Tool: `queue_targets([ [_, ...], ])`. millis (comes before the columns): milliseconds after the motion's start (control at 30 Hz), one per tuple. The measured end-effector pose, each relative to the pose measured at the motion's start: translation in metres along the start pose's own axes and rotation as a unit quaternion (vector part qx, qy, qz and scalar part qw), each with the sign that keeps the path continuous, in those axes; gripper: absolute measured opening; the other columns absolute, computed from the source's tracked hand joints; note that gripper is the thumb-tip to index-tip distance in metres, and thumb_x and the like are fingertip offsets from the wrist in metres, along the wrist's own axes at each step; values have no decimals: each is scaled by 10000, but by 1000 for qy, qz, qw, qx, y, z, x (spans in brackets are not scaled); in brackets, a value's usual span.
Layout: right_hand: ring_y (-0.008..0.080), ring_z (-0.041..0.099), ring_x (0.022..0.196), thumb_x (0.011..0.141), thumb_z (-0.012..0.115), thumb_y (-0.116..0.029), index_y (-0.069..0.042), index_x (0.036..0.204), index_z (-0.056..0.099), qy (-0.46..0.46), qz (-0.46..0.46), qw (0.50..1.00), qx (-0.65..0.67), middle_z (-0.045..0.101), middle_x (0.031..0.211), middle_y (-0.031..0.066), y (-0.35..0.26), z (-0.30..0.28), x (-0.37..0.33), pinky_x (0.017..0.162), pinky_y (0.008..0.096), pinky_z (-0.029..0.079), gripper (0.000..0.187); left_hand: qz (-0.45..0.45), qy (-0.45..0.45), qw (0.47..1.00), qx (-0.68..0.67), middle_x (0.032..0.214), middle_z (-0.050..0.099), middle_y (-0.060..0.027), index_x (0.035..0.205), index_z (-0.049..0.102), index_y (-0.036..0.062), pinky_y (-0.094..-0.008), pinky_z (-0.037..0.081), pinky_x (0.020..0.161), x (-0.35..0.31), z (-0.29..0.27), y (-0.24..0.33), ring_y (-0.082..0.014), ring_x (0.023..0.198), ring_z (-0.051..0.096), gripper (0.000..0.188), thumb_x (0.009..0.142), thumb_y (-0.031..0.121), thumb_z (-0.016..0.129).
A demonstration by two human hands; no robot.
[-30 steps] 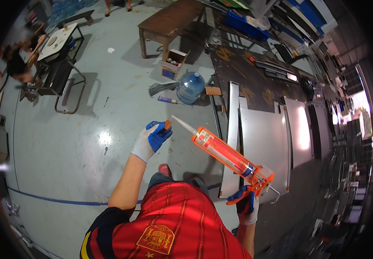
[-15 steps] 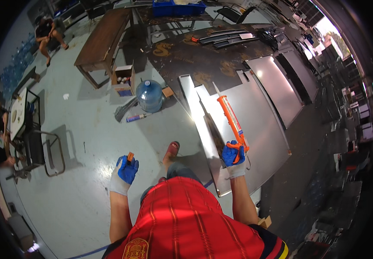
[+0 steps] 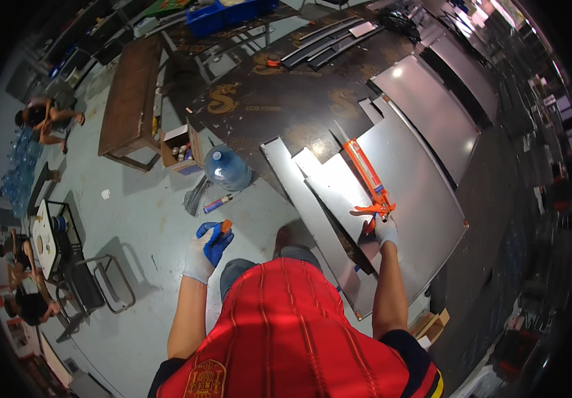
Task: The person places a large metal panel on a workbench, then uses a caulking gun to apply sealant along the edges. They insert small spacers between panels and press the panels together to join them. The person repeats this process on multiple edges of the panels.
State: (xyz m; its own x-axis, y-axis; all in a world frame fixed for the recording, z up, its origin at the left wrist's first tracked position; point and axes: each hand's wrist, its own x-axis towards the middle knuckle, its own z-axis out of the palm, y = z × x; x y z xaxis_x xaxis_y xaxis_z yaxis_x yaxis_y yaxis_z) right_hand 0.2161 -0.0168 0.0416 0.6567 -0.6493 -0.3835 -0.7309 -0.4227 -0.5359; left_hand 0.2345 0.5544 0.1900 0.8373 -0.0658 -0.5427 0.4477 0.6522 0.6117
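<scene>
In the head view, my right hand (image 3: 385, 231), in a blue-and-white work glove, grips the rear of an orange caulking gun (image 3: 364, 171). Its tube points away from me over a shiny metal panel (image 3: 418, 205). A small orange piece (image 3: 226, 226) of unclear kind sits pinched in the fingers of my left hand (image 3: 209, 252), gloved the same way and raised over the floor. Narrow metal strips (image 3: 299, 199) lie along the panel's left side, with a dark gap between them and the panel.
A large blue water bottle (image 3: 228, 168) stands on the floor beside a carton (image 3: 182, 150) and a loose sealant tube (image 3: 218, 203). Further back is a wooden table (image 3: 129, 99). Chairs (image 3: 104, 285) and several people are at the left. More panels (image 3: 432, 113) lie at the right.
My view has turned and shifted toward the panel. The right hand has turned, showing the back of its glove, with the gun still in it. My left hand has moved right with the orange piece.
</scene>
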Motion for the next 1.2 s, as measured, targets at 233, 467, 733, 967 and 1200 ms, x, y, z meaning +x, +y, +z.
queue_targets([
  [233, 205, 713, 1009, 1020, 695, -215, -7, 1181, 761, -188, -188, 917, 296, 768, 1116, 141, -165, 20, -139, 943, 333, 544, 271, -69, -192, 892, 403, 1073, 770, -83, 1109, 745, -31, -317, 562, 966, 93, 96, 22, -165, 1000, 709, 193, 977, 110, 745],
  [467, 184, 697, 889, 936, 762, -171, -19, 1100, 784, -274, -100, 931, 221, 739, 1007, 98, -289, 64, -170, 844, 336, 557, 224, -64, -418, 707, 567, 938, 748, -83, 1040, 761, 1, -312, 535, 805, 197, 157, 61, -133, 879, 678, 176, 917, 126, 742],
  [733, 278, 705, 966, 897, 783, -202, -31, 1111, 738, -218, -23, 953, 207, 725, 1029, 147, -347, 138, -157, 895, 383, 554, 278, -58, -501, 587, 633, 958, 732, -128, 1034, 725, 7, -368, 552, 851, 307, 155, 96, -249, 924, 714, 231, 868, 162, 772],
  [967, 262, 707, 896, 880, 769, -152, -10, 1071, 725, -66, 2, 977, 202, 734, 980, 159, -342, 192, -117, 847, 371, 551, 241, 105, -529, 522, 661, 1348, 632, -197, 1312, 699, 92, -445, 517, 1046, 398, 140, 77, -361, 1221, 625, 439, 877, 111, 756],
  [1200, 291, 703, 899, 867, 766, -174, 8, 1067, 722, -46, 109, 963, 243, 741, 977, 175, -323, 204, -92, 860, 384, 557, 274, 173, -525, 287, 782, 1355, 585, -227, 1164, 727, 142, -512, 479, 1036, 430, 138, 39, -449, 1222, 561, 389, 787, 122, 822],
])
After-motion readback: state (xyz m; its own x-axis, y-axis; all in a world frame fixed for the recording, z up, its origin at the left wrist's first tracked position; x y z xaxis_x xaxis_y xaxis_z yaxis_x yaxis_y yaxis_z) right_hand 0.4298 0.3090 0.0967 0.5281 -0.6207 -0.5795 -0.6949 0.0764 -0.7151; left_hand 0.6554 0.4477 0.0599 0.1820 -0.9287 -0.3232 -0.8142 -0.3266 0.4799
